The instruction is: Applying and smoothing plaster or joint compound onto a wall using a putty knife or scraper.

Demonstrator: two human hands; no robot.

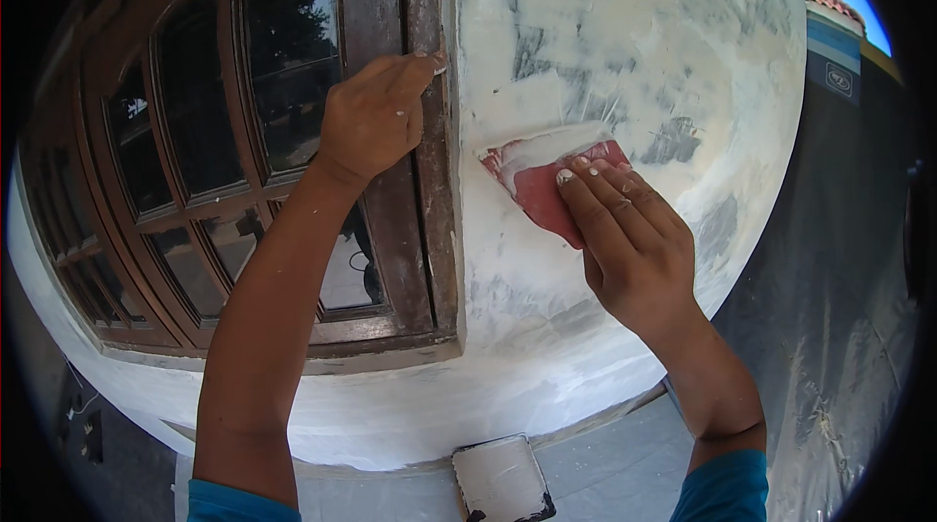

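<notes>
My right hand (639, 244) presses a red, flat putty spreader (547, 195) against the wall, its fingers laid over the spreader's face. White putty lies along the spreader's upper edge. The wall (576, 317) is coated in patchy white and cream putty, with grey areas showing through. Further left, my left hand (376, 112) is closed at the edge of the brown wooden window frame (444, 229), where the frame meets the wall. Putty marks its fingertips; whatever is between those fingers is hidden.
Brown window shutters with glass panes (200, 98) fill the left. Below the wall, a square putty-covered board (503, 478) with dark edges sits on pale sheeting (610, 473). Dark plastic sheeting (830, 307) hangs at the right. A cable (83, 405) lies at lower left.
</notes>
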